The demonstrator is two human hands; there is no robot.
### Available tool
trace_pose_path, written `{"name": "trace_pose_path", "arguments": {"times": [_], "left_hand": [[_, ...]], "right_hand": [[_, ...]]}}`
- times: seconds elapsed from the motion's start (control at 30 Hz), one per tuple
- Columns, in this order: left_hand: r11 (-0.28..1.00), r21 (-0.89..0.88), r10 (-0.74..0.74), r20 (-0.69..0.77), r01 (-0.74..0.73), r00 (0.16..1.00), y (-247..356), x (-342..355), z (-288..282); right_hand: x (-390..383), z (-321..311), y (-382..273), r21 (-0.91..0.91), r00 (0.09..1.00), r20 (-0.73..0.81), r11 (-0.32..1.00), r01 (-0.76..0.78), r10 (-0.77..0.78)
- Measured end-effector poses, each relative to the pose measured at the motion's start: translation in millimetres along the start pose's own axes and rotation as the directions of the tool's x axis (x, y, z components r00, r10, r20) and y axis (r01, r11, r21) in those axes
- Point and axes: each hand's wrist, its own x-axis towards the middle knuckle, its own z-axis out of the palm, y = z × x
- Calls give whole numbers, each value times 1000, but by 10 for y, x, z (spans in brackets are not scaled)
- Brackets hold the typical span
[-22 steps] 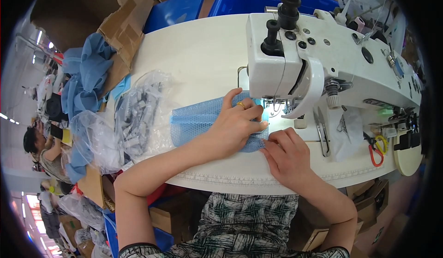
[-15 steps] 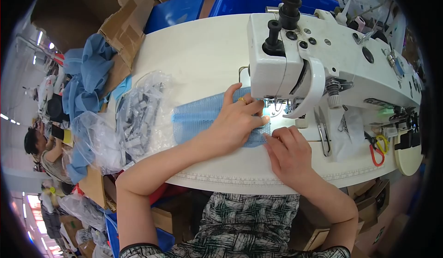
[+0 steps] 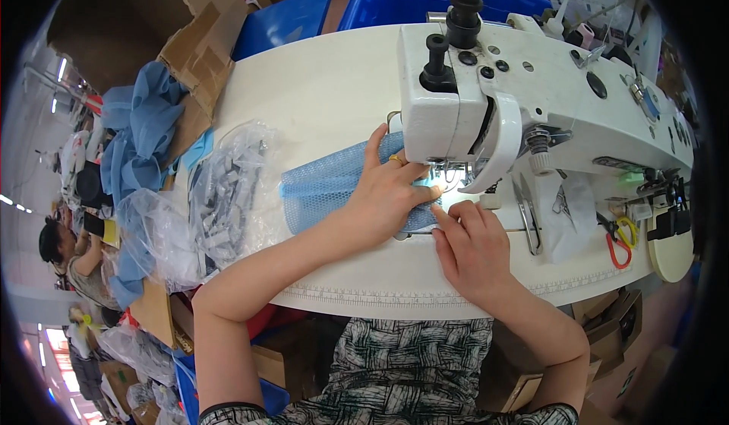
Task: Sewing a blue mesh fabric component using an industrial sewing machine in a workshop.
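Observation:
A piece of blue mesh fabric [image 3: 323,186] lies on the white table [image 3: 319,83] in front of a white sewing machine [image 3: 524,98]. My left hand [image 3: 391,189] presses flat on the fabric, fingers spread, fingertips close to the lit needle area under the machine head. My right hand [image 3: 471,246] rests just right of it, index finger pointing at the fabric's near edge by the needle. The part of the fabric under the machine head is hidden.
Clear plastic bags of grey parts [image 3: 224,197] sit left of the fabric, beside a heap of blue cloth [image 3: 137,132]. Scissors with red and yellow handles [image 3: 619,239] and metal tweezers [image 3: 525,216] lie to the right. Blue bins [image 3: 395,0] and cardboard boxes stand behind. Another person [image 3: 64,254] sits at far left.
Both hands have stayed on the blue mesh by the needle; the left hand has shifted slightly toward the machine head. The fabric sits much the same.

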Motion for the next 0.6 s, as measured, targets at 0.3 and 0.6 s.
{"name": "trace_pose_path", "arguments": {"times": [0.3,0.6], "left_hand": [[999,35,-28,117,24,993,31,39,-311],[981,164,-123,137,100,983,-354,135,-679]], "right_hand": [[-15,-9,3,-21,998,57,999,-33,35],[-8,-20,22,66,999,36,998,-19,17]]}}
